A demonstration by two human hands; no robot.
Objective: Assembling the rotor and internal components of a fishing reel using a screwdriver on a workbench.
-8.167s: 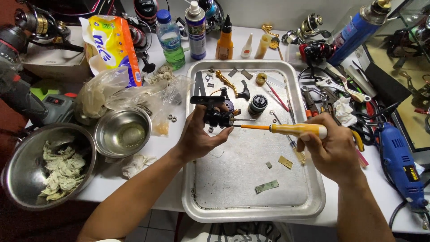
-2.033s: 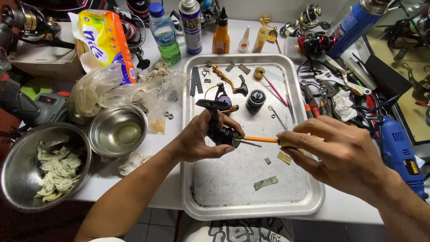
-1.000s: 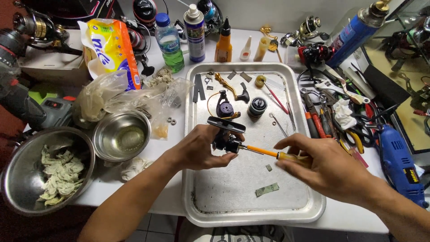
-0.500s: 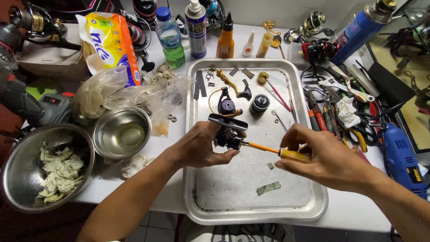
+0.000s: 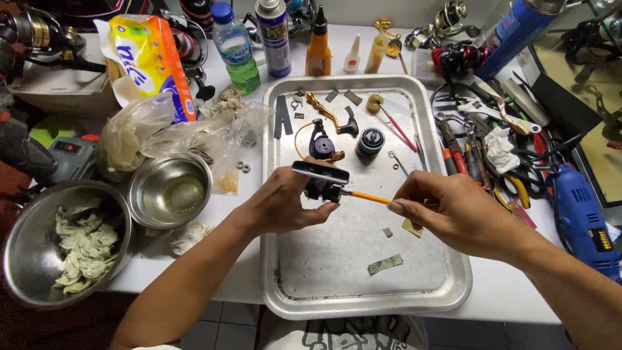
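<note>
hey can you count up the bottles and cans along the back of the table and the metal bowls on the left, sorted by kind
Plastic water bottle: 1
Spray cans, one grey and one blue: 2
Orange dropper bottle: 1
Small glue-type bottles, one white and one yellowish: 2
Metal bowls, a small one and a large one: 2
Total: 8

**Crowded white table seen from above**

White table (image 5: 505, 295), cluttered edge to edge. At centre, a large metal tray (image 5: 447, 285). Left of it, a small steel bowl (image 5: 170, 191) beside crumpled clear plastic bags (image 5: 175, 133), and a larger steel bowl (image 5: 61, 243) overhanging the near-left edge. Along the back, a green-tinted water bottle (image 5: 234, 48), a spray can (image 5: 273, 35) and an orange dropper bottle (image 5: 318, 48). On the right, scattered hand tools (image 5: 483, 139) and a blue power drill (image 5: 576, 217).
</note>
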